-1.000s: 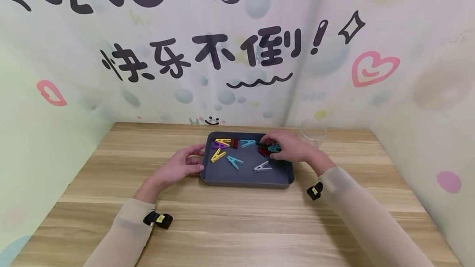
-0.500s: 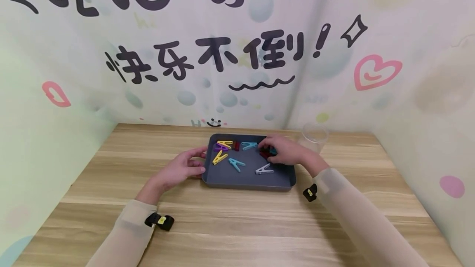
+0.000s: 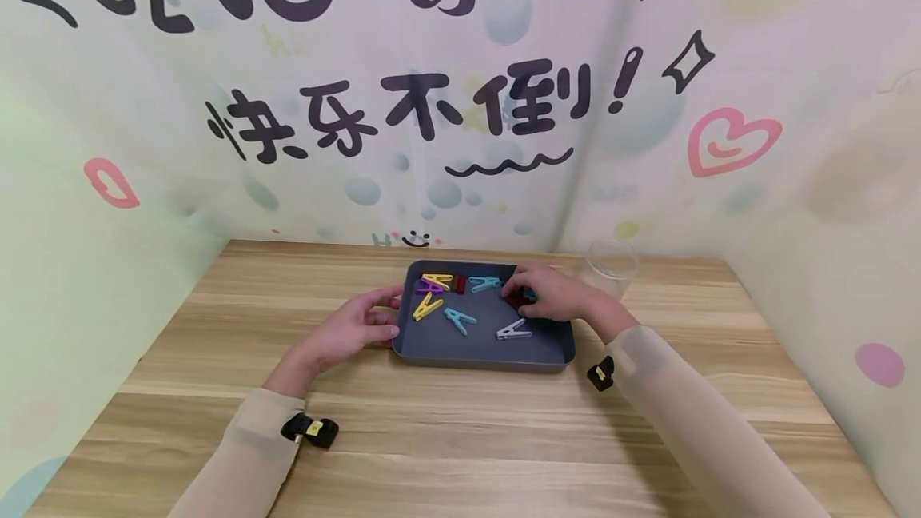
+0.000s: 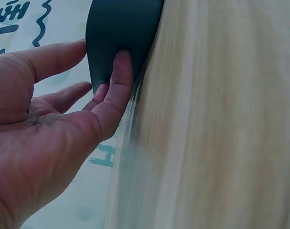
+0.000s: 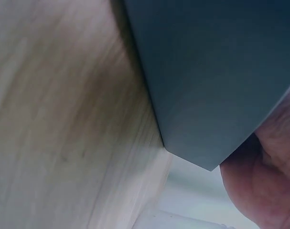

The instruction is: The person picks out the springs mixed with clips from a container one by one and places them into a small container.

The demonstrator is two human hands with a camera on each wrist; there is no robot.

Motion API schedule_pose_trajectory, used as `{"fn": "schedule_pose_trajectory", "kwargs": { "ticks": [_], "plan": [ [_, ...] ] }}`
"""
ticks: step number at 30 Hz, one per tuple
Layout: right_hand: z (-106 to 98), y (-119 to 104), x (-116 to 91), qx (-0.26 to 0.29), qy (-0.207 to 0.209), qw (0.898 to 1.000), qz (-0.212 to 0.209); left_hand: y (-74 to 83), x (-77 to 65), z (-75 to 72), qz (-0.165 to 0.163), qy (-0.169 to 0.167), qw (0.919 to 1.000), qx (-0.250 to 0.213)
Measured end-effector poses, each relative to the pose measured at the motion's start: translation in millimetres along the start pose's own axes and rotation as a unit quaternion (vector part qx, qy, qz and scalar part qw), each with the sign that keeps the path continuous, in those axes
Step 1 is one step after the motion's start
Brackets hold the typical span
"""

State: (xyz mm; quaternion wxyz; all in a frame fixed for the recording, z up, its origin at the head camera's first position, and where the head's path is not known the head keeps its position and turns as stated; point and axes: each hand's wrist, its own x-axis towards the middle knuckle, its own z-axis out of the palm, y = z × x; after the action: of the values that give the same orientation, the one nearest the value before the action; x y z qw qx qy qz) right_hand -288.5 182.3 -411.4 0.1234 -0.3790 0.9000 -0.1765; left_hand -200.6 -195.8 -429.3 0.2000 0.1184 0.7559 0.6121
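Note:
A dark grey tray point(image 3: 468, 342) holds several clothespins. My left hand point(image 3: 352, 330) rests against the tray's left outer wall; in the left wrist view its fingers point(image 4: 120, 86) touch that wall, loosely bent. My right hand point(image 3: 550, 292) reaches over the tray's back right corner. Its bent fingertips are at a dark red clothespin point(image 3: 514, 300) and a teal one point(image 3: 531, 295), both partly covered; whether they pinch one is hidden. In the right wrist view the tray's side wall point(image 5: 207, 81) blocks the fingers. A white clothespin point(image 3: 514, 330) lies just in front of this hand.
Yellow point(image 3: 428, 307), purple point(image 3: 430, 288), dark red point(image 3: 460, 284) and light blue point(image 3: 459, 320) clothespins lie in the tray's left and middle parts. A clear plastic cup point(image 3: 610, 266) stands behind my right wrist. The wooden table point(image 3: 460, 438) ends at a printed wall sheet.
My right hand has shifted slightly lower over the dark red and teal clothespins, covering more of them. My left hand stays at the tray wall. The head view has tilted slightly.

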Motion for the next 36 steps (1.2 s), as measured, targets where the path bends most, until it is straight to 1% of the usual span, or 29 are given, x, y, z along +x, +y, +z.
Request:
{"fn": "schedule_pose_trajectory", "kwargs": {
  "ticks": [6, 11, 21, 33, 36],
  "plan": [
    [-0.1, -1.2, 1.4, -0.006, 0.000, 1.000, 0.008, -1.6, -0.1, -1.2, 0.001, -0.003, 1.0000, -0.002],
    [1.2, -0.9, 1.5, 0.002, 0.004, 1.000, 0.016, -2.1, -0.5, -1.2, -0.001, -0.002, 1.0000, -0.001],
    [1.6, 1.6, -0.9, 0.017, 0.026, 0.999, 0.010, -1.8, -2.0, -1.5, -0.004, 0.001, 1.0000, 0.000],
    [-6.5, -3.1, -12.2, 0.062, 0.040, 0.997, 0.009, -0.9, -2.5, -1.5, 0.002, -0.009, 0.9999, -0.005],
    [-9.6, -2.7, -15.6, 0.064, 0.046, 0.997, 0.004, -0.6, -2.6, -1.7, 0.003, -0.008, 0.9999, -0.009]
  ]
}}
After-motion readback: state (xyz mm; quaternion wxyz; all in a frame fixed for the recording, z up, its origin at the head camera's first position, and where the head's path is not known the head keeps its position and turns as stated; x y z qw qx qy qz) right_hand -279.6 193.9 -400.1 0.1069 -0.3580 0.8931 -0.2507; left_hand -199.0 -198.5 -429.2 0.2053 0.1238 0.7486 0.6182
